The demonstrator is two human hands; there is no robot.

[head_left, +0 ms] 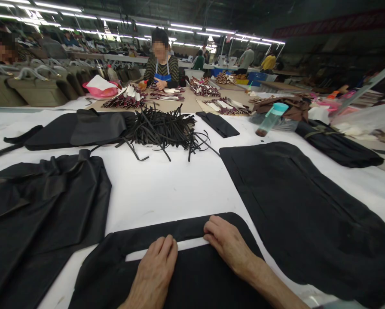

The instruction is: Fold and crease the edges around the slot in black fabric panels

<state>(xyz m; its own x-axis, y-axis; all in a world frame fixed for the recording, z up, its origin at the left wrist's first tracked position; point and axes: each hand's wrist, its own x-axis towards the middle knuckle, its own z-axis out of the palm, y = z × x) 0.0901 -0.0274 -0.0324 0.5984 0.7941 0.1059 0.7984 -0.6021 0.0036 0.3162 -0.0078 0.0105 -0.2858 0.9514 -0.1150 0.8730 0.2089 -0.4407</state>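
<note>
A black fabric panel (208,279) with rounded corners and a long narrow slot lies flat before me on the white table. White shows through the slot. My left hand (157,266) is closed at the slot's lower edge, fingers together and bent over the material. At the slot's right end, my right hand (227,242) has its fingers curled on the strip above the opening. Both thumbs are largely hidden. To the right lies a larger black panel (295,206) with a long slit or seam. On the left is a rumpled pile of black material (47,214).
A heap of thin black strips (162,128) lies ahead, beside stacked black pieces (79,128). A folded black piece (218,123) and a teal-lidded bottle (272,119) stand further right. Across the table, a person (162,64) handles maroon-and-white pieces (166,93). Brown bags (34,88) line the left.
</note>
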